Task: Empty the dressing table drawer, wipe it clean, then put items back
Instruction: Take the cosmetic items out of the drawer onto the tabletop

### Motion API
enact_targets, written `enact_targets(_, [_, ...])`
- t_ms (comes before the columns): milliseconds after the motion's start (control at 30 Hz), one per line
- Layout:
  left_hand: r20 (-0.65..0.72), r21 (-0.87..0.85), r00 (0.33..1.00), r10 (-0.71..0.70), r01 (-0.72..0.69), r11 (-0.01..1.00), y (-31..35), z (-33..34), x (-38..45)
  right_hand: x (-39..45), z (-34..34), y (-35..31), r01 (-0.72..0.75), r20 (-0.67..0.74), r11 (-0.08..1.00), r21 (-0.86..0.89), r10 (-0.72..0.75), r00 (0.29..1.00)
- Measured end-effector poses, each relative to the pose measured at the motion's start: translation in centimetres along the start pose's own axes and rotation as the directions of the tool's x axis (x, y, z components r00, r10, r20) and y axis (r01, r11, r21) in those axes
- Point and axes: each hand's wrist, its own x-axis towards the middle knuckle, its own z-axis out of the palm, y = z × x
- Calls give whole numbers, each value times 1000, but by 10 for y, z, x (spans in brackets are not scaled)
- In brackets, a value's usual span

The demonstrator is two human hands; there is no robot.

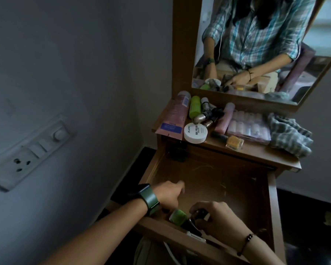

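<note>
Green bottle [178,217] in drawer [271,203], cap toward near-right.

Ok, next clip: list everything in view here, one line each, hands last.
Wooden drawer: one, brown, pulled open below the tabletop.
Small green bottle: one, at the drawer's front edge.
White round nail polish remover tub: one, tabletop front left.
Pink tubes: two, lying on the tabletop.
Lime green bottle: one, beside the left tube.
Clear packet of pale pieces: one, tabletop middle.
Checked grey cloth: one, tabletop right.
Mirror: one, wood-framed, behind.
Wall switchboard: one, white, left wall.
Left hand: in drawer, fingers hidden.
Right hand: fingers curled round a small dark item.
</note>
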Motion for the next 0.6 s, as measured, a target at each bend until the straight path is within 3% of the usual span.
enact_targets(200, [150, 0, 989, -15, 15, 1000, 22, 1, -4, 5, 3, -2, -72, -23, 994, 80, 74, 997])
enact_targets(400, [60, 145, 993, -103, 93, 985, 45, 16, -1, 7, -2, 0, -161, -8, 965, 207, 166, 986])
enact_targets(600, [77, 78, 997, -13, 7, 997, 35, 10, 2, 0, -9, -1, -194, -42, 939, 284, 214, 976])
